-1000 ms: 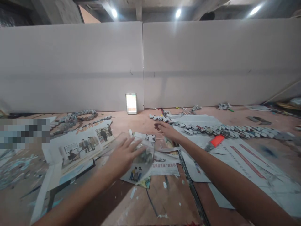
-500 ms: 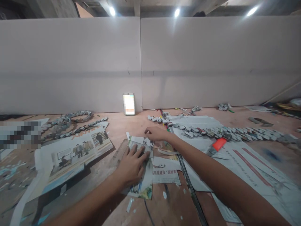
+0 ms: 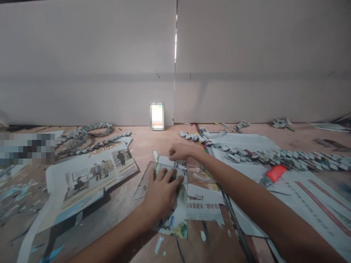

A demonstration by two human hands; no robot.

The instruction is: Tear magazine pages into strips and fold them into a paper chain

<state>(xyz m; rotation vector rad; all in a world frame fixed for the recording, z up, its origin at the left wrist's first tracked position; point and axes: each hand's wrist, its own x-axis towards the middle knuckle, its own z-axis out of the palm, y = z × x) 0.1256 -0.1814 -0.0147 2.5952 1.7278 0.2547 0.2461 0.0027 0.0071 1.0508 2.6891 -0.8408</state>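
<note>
My left hand [image 3: 162, 188] lies flat with fingers spread on a printed strip of newspaper [image 3: 179, 219]. A clear, flat see-through plate [image 3: 141, 182] shows beside and beneath that hand; how it overlaps the strip I cannot tell. At the strip's far end, my right hand [image 3: 181, 150] is closed with the fingers curled down; whatever it may hold is hidden. More cut newspaper [image 3: 205, 206] lies just right of the strip. A red-handled tool [image 3: 275, 173] like a scraper or cutter rests beyond my right forearm.
Chains of folded paper [image 3: 79, 140] lie at left and a longer chain [image 3: 263, 157] at right. A magazine page [image 3: 93, 179] sits left of my arm. A lit phone [image 3: 157, 116] leans against the white partition [image 3: 82, 91]. Paper scraps dot the tabletop [image 3: 148, 140].
The view has tilted down and shifted left, so things appear farther right. My left hand stays flat on the strip; my right hand remains curled at its far end.
</note>
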